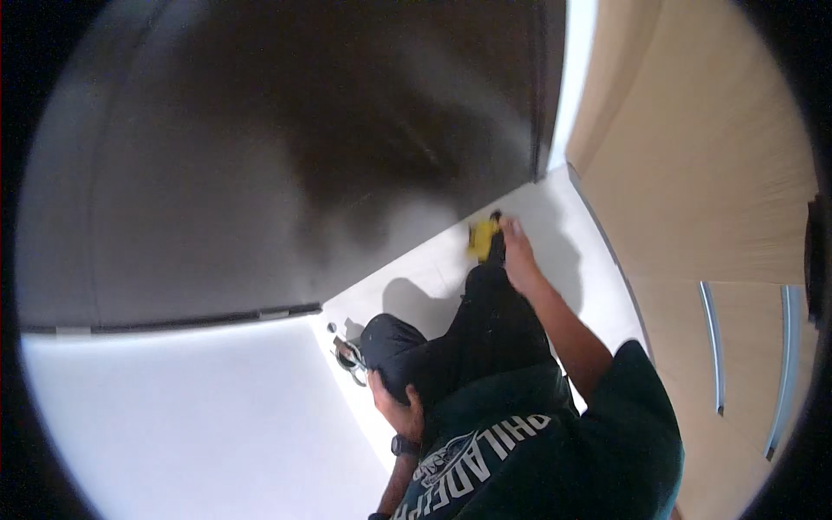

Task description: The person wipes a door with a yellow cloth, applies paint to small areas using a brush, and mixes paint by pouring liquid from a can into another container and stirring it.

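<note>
My right hand reaches forward over my bent leg and holds a yellow and black tool down on the white floor, close to the foot of a large dark panel. My left hand, with a dark watch on its wrist, rests on my knee in dark trousers, fingers spread over the cloth and holding nothing. Just left of that knee a small metal fitting lies on the floor.
The dark panel fills the upper left. A white surface spreads at lower left. Pale wooden cabinet fronts with long metal handles stand on the right. A small metal piece lies by the panel's lower edge.
</note>
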The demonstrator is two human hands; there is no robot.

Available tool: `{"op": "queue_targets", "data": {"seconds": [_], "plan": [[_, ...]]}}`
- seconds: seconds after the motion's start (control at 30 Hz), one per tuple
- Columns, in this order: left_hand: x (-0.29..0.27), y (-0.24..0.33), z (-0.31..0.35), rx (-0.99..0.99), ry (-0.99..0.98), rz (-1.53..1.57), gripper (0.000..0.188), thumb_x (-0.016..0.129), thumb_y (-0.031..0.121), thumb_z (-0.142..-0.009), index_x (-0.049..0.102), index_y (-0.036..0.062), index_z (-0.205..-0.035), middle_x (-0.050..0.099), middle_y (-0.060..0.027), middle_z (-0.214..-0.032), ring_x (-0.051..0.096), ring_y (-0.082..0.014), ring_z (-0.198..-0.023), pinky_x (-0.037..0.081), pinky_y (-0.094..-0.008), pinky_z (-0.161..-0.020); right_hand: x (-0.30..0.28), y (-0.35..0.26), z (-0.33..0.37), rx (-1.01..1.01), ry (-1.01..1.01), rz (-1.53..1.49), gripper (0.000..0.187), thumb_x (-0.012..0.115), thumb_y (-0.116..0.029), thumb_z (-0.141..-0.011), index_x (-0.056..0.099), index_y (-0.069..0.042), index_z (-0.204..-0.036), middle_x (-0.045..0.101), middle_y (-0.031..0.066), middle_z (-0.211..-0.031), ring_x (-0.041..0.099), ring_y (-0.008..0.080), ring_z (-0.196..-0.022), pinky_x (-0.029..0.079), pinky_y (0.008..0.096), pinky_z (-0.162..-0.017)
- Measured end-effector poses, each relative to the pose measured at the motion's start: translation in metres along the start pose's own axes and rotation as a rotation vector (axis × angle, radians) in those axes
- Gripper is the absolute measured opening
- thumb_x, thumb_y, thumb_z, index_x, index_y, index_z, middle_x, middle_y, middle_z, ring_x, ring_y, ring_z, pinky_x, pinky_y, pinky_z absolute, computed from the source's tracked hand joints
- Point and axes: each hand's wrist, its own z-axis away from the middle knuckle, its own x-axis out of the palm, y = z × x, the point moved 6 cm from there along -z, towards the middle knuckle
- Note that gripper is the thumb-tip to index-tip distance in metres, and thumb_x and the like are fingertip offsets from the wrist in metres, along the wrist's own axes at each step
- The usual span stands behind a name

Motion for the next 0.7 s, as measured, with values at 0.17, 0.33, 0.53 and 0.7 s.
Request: {"op": "queue_targets", "data": {"seconds": [0.17, 0.33, 0.53, 0.7], "plan": [[0.004, 0.058, 0.012, 0.055, -0.126, 0.573, 0.075, 0.070, 0.014, -0.094, 0.034, -0.0050, -0.156, 0.042, -0.0262, -0.157, 0.040, -0.0385, -0.148, 0.028, -0.0446, -0.123, 0.060, -0.012, 0.148, 0.485, -0.436, -0.461, 0.058, 0.056, -0.046, -0.106, 0.057, 0.002, -0.139, 0.060, 0.0097, -0.140, 0.054, 0.0173, -0.130, 0.039, 0.0352, -0.115], [0.015, 0.071, 0.014, -0.243, -0.325, 1.116, 0.046, 0.061, 0.017, -0.105, 0.047, -0.0015, -0.145, 0.060, -0.0128, -0.132, 0.058, -0.0190, -0.118, 0.046, -0.0329, -0.102, 0.078, -0.091, 0.223, -0.026, -0.847, 0.141, 0.044, 0.068, -0.029, -0.100, 0.062, 0.002, -0.131, 0.064, 0.0098, -0.130, 0.059, 0.0197, -0.121, 0.045, 0.0337, -0.107], [-0.033, 0.070, 0.020, -0.142, -0.224, 1.141, 0.021, 0.065, 0.017, -0.104, 0.061, 0.0017, -0.118, 0.067, -0.0028, -0.108, 0.061, -0.0089, -0.096, 0.051, -0.0258, -0.085, 0.078, -0.131, 0.236, -0.425, -0.780, 0.309, 0.040, 0.065, -0.029, -0.103, 0.066, 0.006, -0.121, 0.069, 0.0122, -0.116, 0.063, 0.0198, -0.114, 0.047, 0.0315, -0.102], [-0.064, 0.072, 0.017, -0.237, -0.152, 1.540, 0.027, 0.062, 0.016, -0.104, 0.059, 0.0027, -0.128, 0.068, -0.0068, -0.118, 0.065, -0.0151, -0.106, 0.051, -0.0301, -0.094, 0.072, -0.098, 0.233, -0.141, -0.694, 0.246, 0.050, 0.058, -0.042, -0.107, 0.067, 0.004, -0.124, 0.071, 0.0126, -0.119, 0.063, 0.0191, -0.117, 0.046, 0.0330, -0.105]]}}
